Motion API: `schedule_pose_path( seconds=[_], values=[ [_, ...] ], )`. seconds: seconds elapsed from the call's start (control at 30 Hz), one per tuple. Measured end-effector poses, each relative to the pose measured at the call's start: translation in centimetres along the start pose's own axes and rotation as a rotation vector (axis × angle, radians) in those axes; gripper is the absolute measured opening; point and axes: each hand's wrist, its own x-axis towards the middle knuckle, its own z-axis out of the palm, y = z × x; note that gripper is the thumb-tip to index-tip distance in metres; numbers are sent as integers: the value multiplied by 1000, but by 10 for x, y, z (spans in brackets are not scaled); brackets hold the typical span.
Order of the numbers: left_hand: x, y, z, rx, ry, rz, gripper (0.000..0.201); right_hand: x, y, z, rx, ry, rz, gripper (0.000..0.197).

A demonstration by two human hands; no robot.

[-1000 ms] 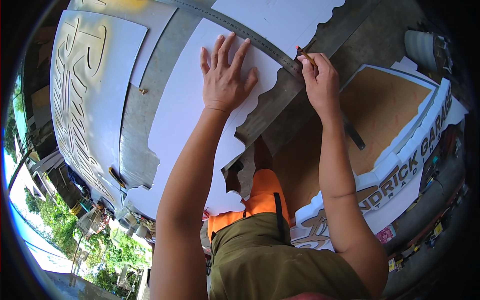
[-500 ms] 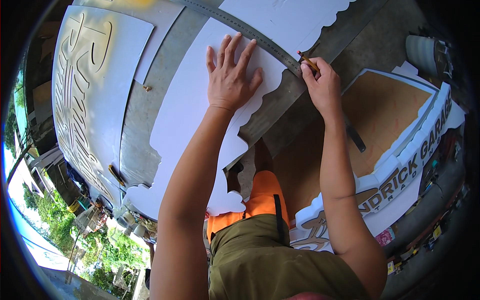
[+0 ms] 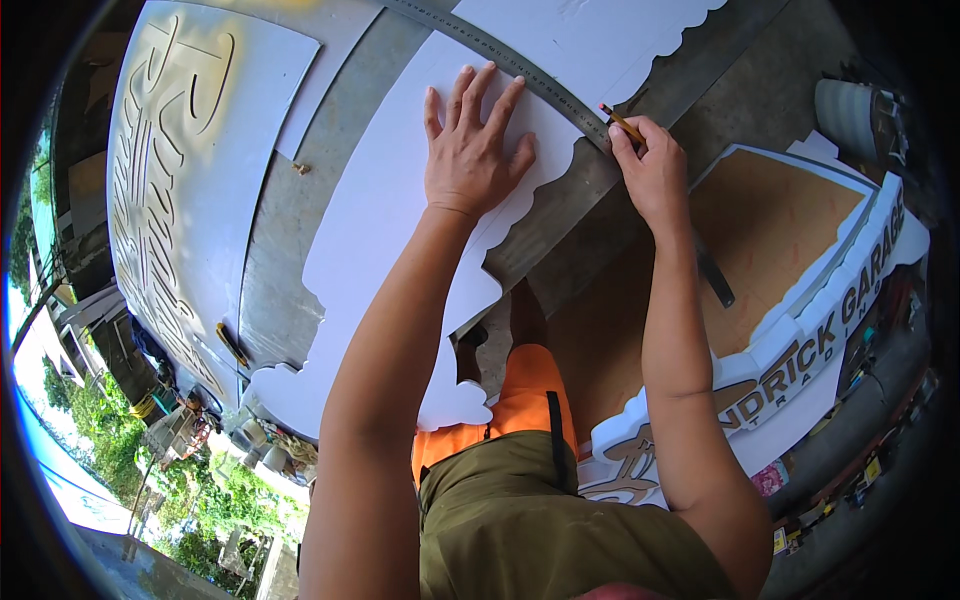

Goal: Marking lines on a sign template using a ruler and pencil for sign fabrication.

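Observation:
My left hand (image 3: 475, 150) lies flat, fingers spread, on a white sheet (image 3: 370, 240) with a scalloped edge. Its fingertips are close to a long grey metal ruler (image 3: 545, 82), which lies across the sheet and looks bent by the lens. At the ruler's right end, my right hand (image 3: 657, 178) is closed around a yellow-brown pencil (image 3: 630, 130) with a reddish end. The right thumb is beside the ruler's end; whether it presses on the ruler I cannot tell. More white sheet (image 3: 590, 40) extends beyond the ruler.
A panel with cut-out lettering and yellow overspray (image 3: 200, 180) lies at left, with a yellow-and-black utility knife (image 3: 232, 344) nearby. At right stand a white sign with raised brown letters (image 3: 790, 370), a brown board (image 3: 770, 220) and a grey bucket (image 3: 845, 108). A dark flat bar (image 3: 714, 275) shows behind my right forearm.
The view has shifted slightly, so the sheet, ruler and both hands appear a little farther right. My hands keep about the same places on the work.

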Motion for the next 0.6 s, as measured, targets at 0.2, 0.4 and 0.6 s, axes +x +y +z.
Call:
schedule_pose_path(
  seconds=[0.2,0.4,0.6],
  values=[
    [1,1,-1,-1,-4,-5,63,2,-4,-3,-33,-44,-24,23],
    [1,3,-2,-31,16,5,65,-1,-10,-10,-70,1,-132,23],
    [-8,-9,-26,-346,126,-27,61,-34,-66,-26,-67,85,-239,18]
  ],
)
